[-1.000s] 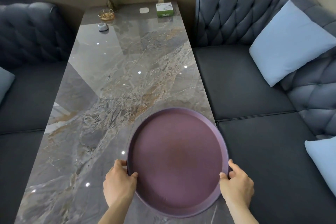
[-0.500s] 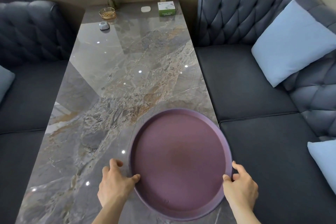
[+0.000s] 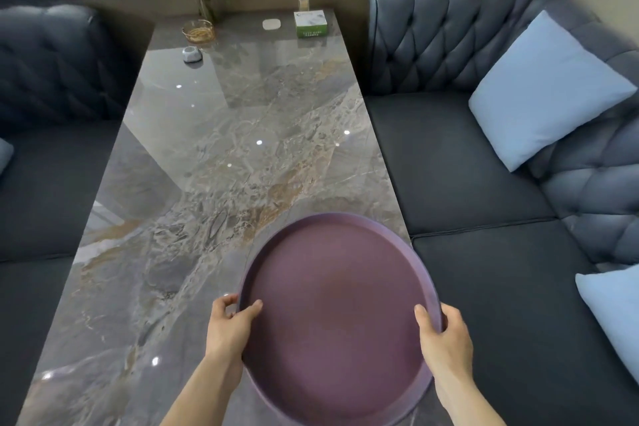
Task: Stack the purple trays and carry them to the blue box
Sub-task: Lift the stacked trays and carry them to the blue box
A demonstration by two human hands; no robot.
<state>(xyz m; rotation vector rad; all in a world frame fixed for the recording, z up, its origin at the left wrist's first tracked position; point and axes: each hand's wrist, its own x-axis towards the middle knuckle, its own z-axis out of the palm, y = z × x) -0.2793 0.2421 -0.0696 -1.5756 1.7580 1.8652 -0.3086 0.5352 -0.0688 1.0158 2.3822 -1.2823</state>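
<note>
- While gripped at both sides, purple tray sits at tabletop's 5 o'clock corner.
- Left hand clasps rim at 9 o'clock.
- Right hand clasps rim at 3 o'clock.

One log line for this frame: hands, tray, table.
left hand: gripping tray rim | right hand: gripping tray rim | tray: empty, at table near edge

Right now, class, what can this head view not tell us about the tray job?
- Blue box: not in the head view.
- Round purple tray: near rim cut by bottom edge; whether others are stacked beneath is hidden.
- Green-and-white carton: print too small.
- Left hand, right hand: fingers under rim hidden.
</note>
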